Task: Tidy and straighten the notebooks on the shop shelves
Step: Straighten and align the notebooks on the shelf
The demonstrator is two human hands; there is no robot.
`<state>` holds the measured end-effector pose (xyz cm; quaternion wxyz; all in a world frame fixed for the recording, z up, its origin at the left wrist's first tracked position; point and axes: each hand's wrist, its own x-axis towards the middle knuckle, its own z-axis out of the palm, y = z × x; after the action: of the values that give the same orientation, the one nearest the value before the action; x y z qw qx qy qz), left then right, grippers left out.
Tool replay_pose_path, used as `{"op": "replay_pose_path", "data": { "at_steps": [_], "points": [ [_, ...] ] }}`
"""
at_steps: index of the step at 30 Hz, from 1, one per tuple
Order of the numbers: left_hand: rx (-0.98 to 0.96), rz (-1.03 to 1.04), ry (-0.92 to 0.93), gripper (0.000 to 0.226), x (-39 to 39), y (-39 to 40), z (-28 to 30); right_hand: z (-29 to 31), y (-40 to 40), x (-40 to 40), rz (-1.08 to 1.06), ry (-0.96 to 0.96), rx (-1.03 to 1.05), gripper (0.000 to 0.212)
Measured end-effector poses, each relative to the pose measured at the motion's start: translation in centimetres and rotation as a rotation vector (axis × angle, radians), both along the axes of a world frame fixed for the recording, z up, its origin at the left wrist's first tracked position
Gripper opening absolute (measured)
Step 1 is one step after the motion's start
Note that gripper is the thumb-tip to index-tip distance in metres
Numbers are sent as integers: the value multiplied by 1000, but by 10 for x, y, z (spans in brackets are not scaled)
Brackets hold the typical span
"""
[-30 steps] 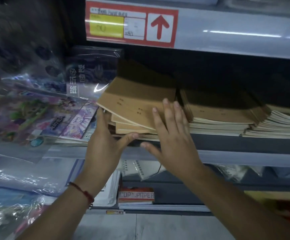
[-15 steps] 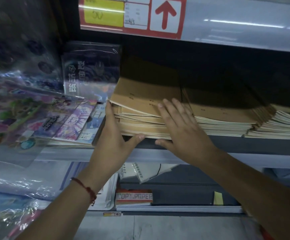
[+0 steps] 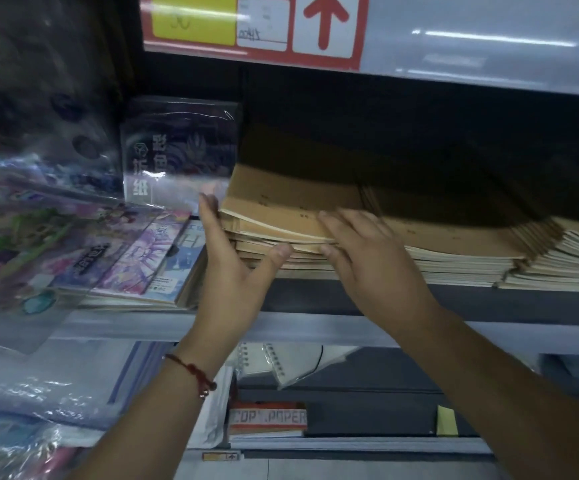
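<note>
Two hands bracket one stack of kraft-cover notebooks [image 3: 281, 216] on the middle shelf [image 3: 315, 329]. The left hand [image 3: 232, 271] stands on edge, fingers straight against the stack's left side, thumb tucked under its front edge. The right hand [image 3: 371, 258] lies flat, fingers straight on the top cover — neither hand curls round anything.

Squaring the pile well probably calls for a steady left palm as a stop while the right nudges the splayed upper books against it, then back from the lip. Both forearms rise from below; a red string bracelet [image 3: 194, 374] circles the left wrist.

Just left stands a dark origami-paper pack [image 3: 177, 154]; right of the stack lie more notebook piles [image 3: 488, 258] — fanned, not yet straightened.
</note>
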<state>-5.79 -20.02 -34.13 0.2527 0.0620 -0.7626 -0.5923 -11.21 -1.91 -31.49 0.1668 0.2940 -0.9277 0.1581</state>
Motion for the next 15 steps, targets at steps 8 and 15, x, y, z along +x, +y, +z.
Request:
{"op": "replay_pose_path", "data": {
  "at_steps": [8, 15],
  "points": [
    [25, 93, 197, 39, -6, 8, 0, 6, 13, 1, -29, 38, 125, 47],
    [-342, 117, 1, 110, -8, 11, -10, 8, 24, -13, -18, 17, 330, 51]
  ]
}}
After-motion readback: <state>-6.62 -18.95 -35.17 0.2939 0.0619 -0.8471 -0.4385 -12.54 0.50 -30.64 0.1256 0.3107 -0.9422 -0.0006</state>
